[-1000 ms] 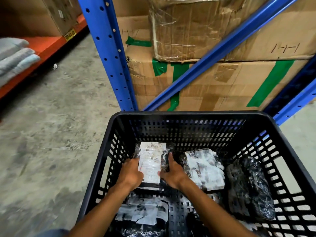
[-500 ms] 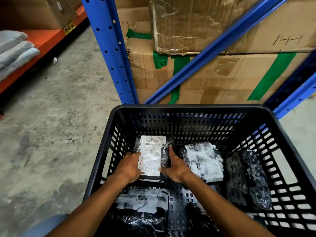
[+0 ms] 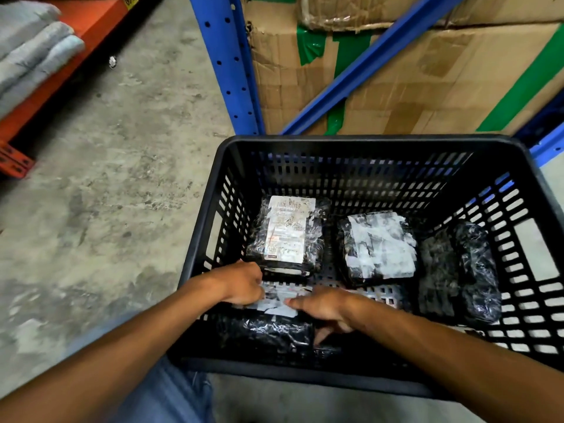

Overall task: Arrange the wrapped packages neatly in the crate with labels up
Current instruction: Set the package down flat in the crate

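A black slotted crate (image 3: 360, 145) stands on the floor and holds several black wrapped packages. At the far left lies a package with a white label up (image 3: 287, 233). Beside it, in the middle, sits one covered in torn white label scraps (image 3: 378, 245). A plain black package (image 3: 460, 270) lies at the right, no label showing. At the near left is a fourth package (image 3: 268, 328) with white label scraps at its far edge. My left hand (image 3: 241, 285) and my right hand (image 3: 323, 306) both rest on that far edge, fingers curled over it.
A blue rack upright (image 3: 225, 62) and diagonal brace (image 3: 366, 65) stand just behind the crate, with taped cardboard boxes (image 3: 427, 87) behind them. An orange shelf (image 3: 61, 56) with folded grey cloth (image 3: 30, 47) is at far left. Bare concrete floor (image 3: 106, 193) lies left of the crate.
Both hands let go of the labelled far-left package and drew back toward me onto the near-left package. The view tilted down and closer to the crate.
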